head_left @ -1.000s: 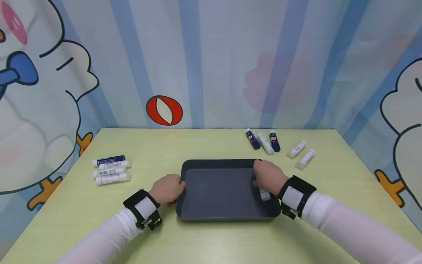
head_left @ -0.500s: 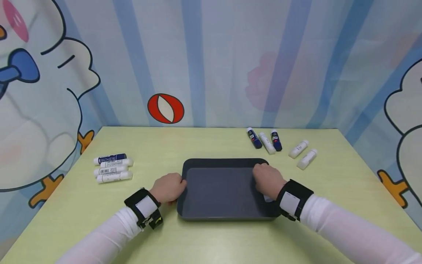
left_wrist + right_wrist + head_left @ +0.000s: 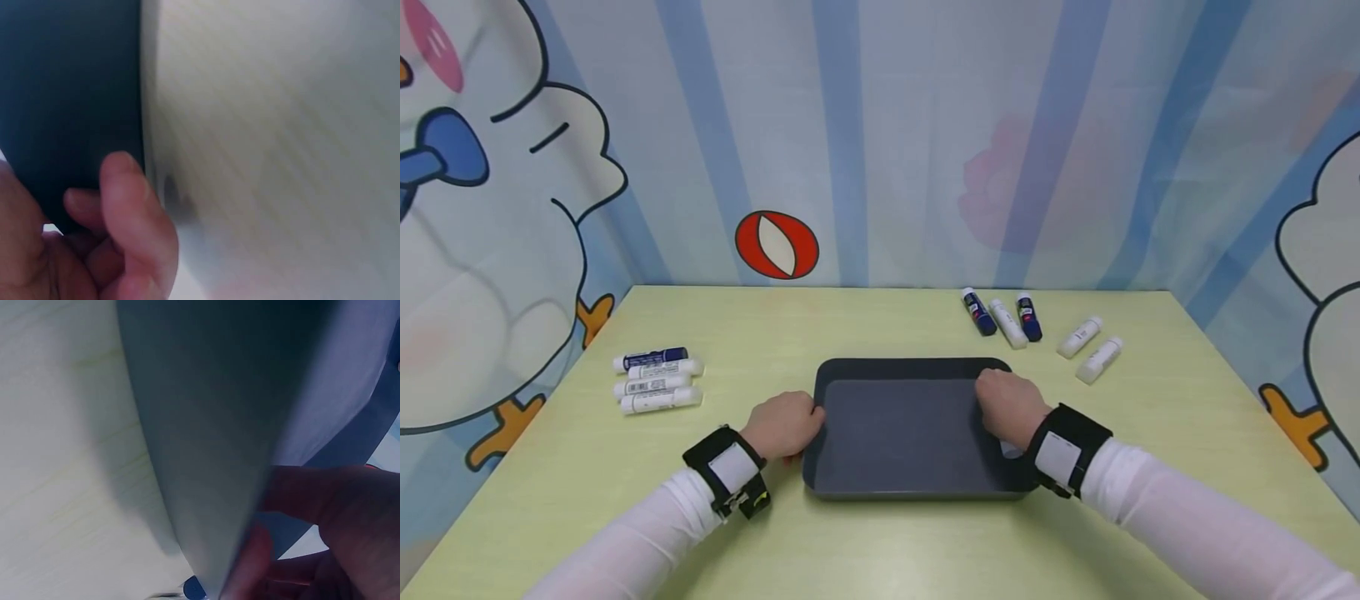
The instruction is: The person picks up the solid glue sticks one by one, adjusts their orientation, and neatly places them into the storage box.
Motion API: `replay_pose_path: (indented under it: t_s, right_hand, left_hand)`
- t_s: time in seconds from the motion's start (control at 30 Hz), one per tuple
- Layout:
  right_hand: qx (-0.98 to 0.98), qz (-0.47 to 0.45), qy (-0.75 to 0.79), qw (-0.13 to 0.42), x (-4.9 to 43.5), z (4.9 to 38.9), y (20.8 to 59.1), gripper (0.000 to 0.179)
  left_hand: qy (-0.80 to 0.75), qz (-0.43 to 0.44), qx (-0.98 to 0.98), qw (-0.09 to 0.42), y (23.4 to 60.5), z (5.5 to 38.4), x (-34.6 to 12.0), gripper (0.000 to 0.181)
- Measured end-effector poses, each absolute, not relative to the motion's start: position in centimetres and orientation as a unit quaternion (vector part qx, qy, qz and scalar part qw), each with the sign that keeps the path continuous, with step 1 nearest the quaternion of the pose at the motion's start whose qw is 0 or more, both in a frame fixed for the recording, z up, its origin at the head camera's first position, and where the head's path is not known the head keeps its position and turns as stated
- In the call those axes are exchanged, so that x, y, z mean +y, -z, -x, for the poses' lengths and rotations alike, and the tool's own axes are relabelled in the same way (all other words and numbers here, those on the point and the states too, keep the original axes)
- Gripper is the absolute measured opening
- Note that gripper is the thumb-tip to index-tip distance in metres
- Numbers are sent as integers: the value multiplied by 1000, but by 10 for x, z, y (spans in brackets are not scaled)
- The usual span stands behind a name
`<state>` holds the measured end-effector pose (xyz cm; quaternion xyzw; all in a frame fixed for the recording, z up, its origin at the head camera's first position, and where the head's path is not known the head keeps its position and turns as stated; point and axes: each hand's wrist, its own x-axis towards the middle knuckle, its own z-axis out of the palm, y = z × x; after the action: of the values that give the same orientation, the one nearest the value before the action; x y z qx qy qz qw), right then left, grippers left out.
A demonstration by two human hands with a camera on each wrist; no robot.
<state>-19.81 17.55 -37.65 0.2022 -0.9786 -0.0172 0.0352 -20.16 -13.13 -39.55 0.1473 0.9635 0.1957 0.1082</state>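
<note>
In the head view, a dark grey rectangular tray (image 3: 895, 433) lies on the table. My left hand (image 3: 784, 425) grips its left rim; in the left wrist view, curled fingers (image 3: 137, 215) sit against the tray's dark outer wall. Over the tray's right side is my right hand (image 3: 1013, 408), fingers curled round a white glue stick (image 3: 1011, 451). Only one pale end of that stick shows below the hand. The right wrist view has the tray's outer wall (image 3: 206, 437) in front, with the hand's fingertips partly behind it and the stick out of sight.
On the left, several glue sticks (image 3: 658, 402), white and navy, lie side by side. At the back right are two navy sticks and a white one (image 3: 1007, 323), with two more white glue sticks (image 3: 1099, 360) further right. A printed curtain (image 3: 895, 150) hangs behind the table.
My right hand has slid slightly towards me from the tray's back right corner, its fingers drawn down inside. The stick's visible end has shifted slightly right. My left hand keeps its grip.
</note>
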Motion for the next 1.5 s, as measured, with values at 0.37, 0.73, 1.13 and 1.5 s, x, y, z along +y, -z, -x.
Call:
replay_pose_path:
  t_s: [0.37,0.73,1.13,1.5]
  right_hand:
    - [-983,-184,11,-16,186,194,355,25]
    - [-965,-240,-109,8,244,195,332,41]
    - [-962,-216,-28,167,337,210,346,53]
    - [-976,-186,-1,113,375,221,379,62]
  left_hand:
    - [-188,-147,965,105,395,203,-131,41]
    - [-192,-149,964,109,396,203,-132,42]
    - [-198,-151,963,108,395,201,-132,41]
    - [-201,-157,962,100,400,203,-132,41]
